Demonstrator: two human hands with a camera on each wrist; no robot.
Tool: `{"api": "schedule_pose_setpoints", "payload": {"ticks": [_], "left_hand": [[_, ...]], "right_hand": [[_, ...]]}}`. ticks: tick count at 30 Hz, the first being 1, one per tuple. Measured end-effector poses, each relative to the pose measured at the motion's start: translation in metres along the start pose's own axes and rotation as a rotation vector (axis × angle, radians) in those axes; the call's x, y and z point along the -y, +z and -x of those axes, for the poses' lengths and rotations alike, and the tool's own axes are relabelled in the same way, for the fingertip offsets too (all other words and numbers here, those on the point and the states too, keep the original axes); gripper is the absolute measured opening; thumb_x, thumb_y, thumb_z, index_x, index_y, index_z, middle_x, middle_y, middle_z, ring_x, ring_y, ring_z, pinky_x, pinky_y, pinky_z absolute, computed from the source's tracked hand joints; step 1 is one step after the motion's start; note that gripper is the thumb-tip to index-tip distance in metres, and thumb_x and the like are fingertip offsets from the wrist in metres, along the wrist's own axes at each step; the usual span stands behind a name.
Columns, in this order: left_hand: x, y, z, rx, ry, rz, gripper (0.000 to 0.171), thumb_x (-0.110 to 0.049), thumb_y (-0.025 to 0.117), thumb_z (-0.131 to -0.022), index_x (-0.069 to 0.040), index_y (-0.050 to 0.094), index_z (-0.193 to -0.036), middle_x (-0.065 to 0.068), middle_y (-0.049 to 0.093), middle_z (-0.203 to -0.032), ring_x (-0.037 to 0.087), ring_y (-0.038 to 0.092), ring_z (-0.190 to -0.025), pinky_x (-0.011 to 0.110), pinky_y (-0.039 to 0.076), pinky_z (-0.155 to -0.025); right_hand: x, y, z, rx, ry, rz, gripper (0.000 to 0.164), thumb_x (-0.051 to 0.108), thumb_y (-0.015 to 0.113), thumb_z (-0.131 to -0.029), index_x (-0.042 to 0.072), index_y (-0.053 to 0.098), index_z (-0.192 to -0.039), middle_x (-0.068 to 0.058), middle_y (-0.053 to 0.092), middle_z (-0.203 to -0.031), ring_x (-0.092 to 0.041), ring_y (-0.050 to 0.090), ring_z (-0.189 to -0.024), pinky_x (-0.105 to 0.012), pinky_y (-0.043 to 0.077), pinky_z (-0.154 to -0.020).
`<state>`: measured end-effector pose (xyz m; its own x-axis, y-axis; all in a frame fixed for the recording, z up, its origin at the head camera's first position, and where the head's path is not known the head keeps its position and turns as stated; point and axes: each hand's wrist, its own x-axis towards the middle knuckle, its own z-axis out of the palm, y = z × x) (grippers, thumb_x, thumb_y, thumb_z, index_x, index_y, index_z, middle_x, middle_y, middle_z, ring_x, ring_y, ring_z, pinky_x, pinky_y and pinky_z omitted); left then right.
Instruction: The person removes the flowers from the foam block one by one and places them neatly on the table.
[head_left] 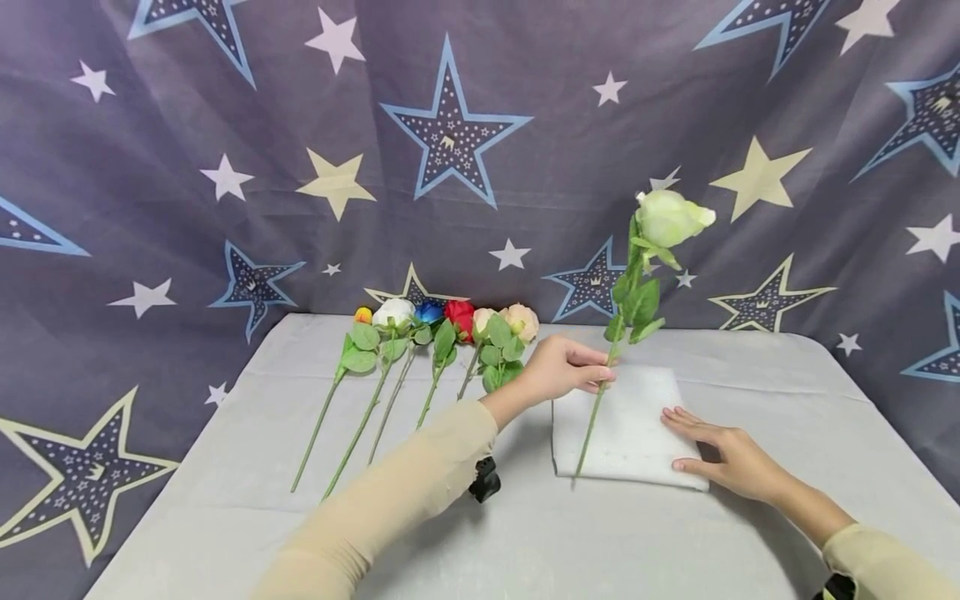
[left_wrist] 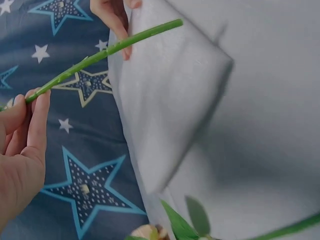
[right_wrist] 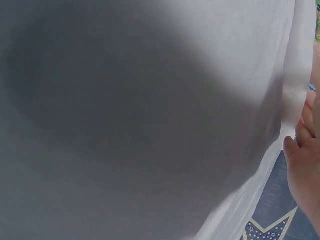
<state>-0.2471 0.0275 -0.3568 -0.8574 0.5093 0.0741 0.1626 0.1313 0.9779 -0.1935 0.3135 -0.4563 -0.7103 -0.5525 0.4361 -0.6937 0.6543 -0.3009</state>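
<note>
Pinched in my left hand (head_left: 564,368) is the green stem of a pale greenish-white artificial rose (head_left: 670,218), held upright with its bloom at the top. The bare stem (left_wrist: 107,52) crosses the left wrist view, its cut end over a folded white foam sheet (head_left: 637,433). My right hand (head_left: 723,454) rests on the right edge of that sheet with its fingers extended. In the right wrist view the sheet's layered edge (right_wrist: 295,75) shows beside the fingers.
Left of the sheet lie several artificial flowers: an orange bud (head_left: 363,315), a white rose (head_left: 393,312), a blue rose (head_left: 429,312), a red rose (head_left: 460,317) and peach blooms (head_left: 521,321). They are on a grey-covered table (head_left: 225,508). A star-patterned curtain (head_left: 480,233) hangs behind.
</note>
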Motion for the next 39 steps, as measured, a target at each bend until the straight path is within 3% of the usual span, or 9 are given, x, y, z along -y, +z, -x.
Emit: {"api": "schedule_pose_setpoints", "payload": {"ticks": [9, 19, 30, 39], "left_hand": [[0.012, -0.016, 0.017, -0.011, -0.099, -0.036, 0.022, -0.004, 0.068, -0.079, 0.006, 0.067, -0.098, 0.021, 0.068, -0.088, 0.027, 0.069, -0.075, 0.028, 0.058, -0.062], [0.035, -0.025, 0.036, -0.08, -0.2, -0.014, 0.021, -0.003, 0.069, -0.078, 0.007, 0.067, -0.097, 0.019, 0.069, -0.086, 0.023, 0.069, -0.073, 0.029, 0.058, -0.062], [0.055, -0.03, 0.051, -0.259, -0.383, 0.01, 0.016, 0.001, 0.071, -0.075, 0.006, 0.069, -0.09, 0.017, 0.07, -0.077, 0.02, 0.068, -0.061, 0.028, 0.058, -0.057], [0.072, -0.032, 0.061, -0.319, -0.42, -0.031, 0.016, 0.0, 0.072, -0.074, 0.005, 0.07, -0.088, 0.015, 0.07, -0.074, 0.016, 0.066, -0.055, 0.025, 0.057, -0.054]], "right_hand": [[0.001, -0.003, -0.001, -0.01, 0.01, 0.001, 0.062, 0.026, 0.078, -0.068, 0.007, 0.057, -0.123, -0.017, 0.055, -0.125, -0.005, 0.037, -0.127, -0.002, 0.018, -0.104], [0.002, -0.003, 0.002, 0.005, 0.013, -0.013, 0.063, 0.028, 0.078, -0.068, 0.007, 0.057, -0.123, -0.018, 0.054, -0.125, -0.007, 0.039, -0.127, -0.001, 0.019, -0.104], [0.007, -0.002, 0.005, 0.014, 0.01, -0.03, 0.063, 0.027, 0.078, -0.069, 0.005, 0.056, -0.124, -0.02, 0.053, -0.125, -0.003, 0.036, -0.128, -0.002, 0.018, -0.104], [0.008, 0.001, 0.01, 0.014, 0.021, -0.033, 0.063, 0.028, 0.077, -0.069, 0.006, 0.056, -0.124, -0.019, 0.053, -0.126, 0.001, 0.033, -0.128, -0.001, 0.018, -0.104]]}}
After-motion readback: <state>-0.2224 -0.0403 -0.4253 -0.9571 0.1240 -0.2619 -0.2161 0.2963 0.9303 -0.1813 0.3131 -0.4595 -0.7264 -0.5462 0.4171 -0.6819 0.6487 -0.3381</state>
